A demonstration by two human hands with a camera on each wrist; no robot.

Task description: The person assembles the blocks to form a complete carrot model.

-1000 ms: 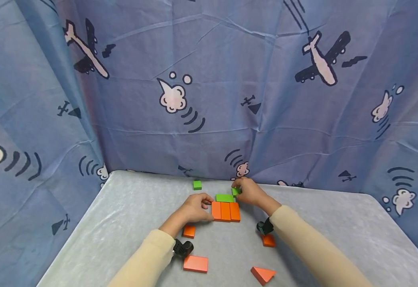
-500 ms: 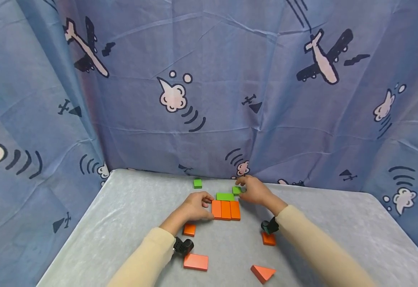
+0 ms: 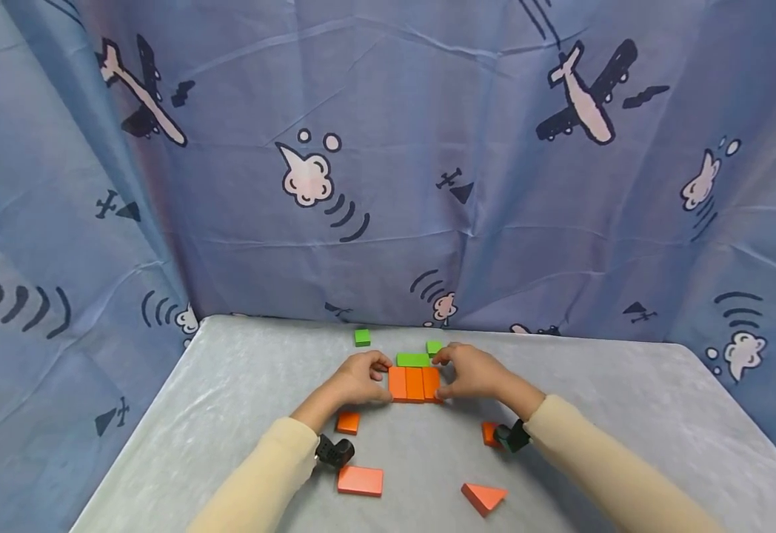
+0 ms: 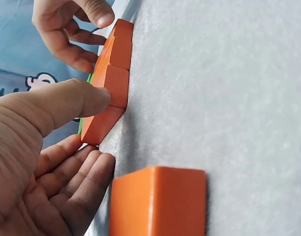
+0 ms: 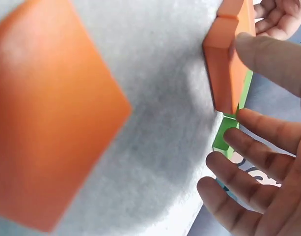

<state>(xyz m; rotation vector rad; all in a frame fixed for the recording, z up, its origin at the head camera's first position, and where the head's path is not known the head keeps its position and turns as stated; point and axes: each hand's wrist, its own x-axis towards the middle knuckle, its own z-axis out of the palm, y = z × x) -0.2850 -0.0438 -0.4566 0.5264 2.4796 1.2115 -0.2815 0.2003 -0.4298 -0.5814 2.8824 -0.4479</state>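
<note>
My left grip (image 3: 359, 376) is loosely spread, thumb and index at the left corners of three orange blocks (image 3: 415, 385) lying in a row on the bench (image 3: 241, 414); my right grip (image 3: 471, 372), fingers likewise relaxed, flanks the right end. A long green block (image 3: 413, 360) lies along the row's far side, a green cube (image 3: 434, 347) just beyond. Nearer me lie a coral rectangle (image 3: 360, 481) and a red triangle (image 3: 483, 497).

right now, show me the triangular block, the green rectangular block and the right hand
Triangular block (image 3: 486, 495): head view, top face.
Green rectangular block (image 3: 413, 360): head view, top face.
Right hand (image 3: 473, 372): head view, back of hand.
</note>
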